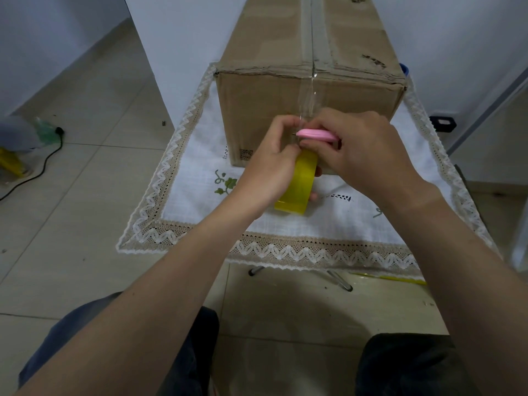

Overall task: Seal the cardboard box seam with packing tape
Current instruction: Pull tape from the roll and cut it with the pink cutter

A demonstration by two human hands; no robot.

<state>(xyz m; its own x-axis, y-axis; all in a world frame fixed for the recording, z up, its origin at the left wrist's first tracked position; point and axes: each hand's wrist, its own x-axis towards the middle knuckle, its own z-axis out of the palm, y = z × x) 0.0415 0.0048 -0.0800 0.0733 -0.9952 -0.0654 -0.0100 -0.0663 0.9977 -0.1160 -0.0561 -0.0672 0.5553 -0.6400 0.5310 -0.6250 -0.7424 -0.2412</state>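
Observation:
A long brown cardboard box (274, 110) lies on a small table covered with a white lace-edged cloth (197, 178). Clear tape (308, 92) runs along the top centre seam and down the near face. My left hand (268, 167) holds a yellowish tape roll (300, 187) against the box's lower front, pinching the tape strip. My right hand (363, 150) grips a pink cutter (315, 135) held sideways at the tape, just above the roll. The blade tip is hidden between my fingers.
Grey tiled floor surrounds the table. A black cable (43, 164) and a plastic bottle (45, 132) lie at the left. A black bracket (442, 123) sits to the right of the box. The table's metal legs (340, 281) show below the cloth, above my knees.

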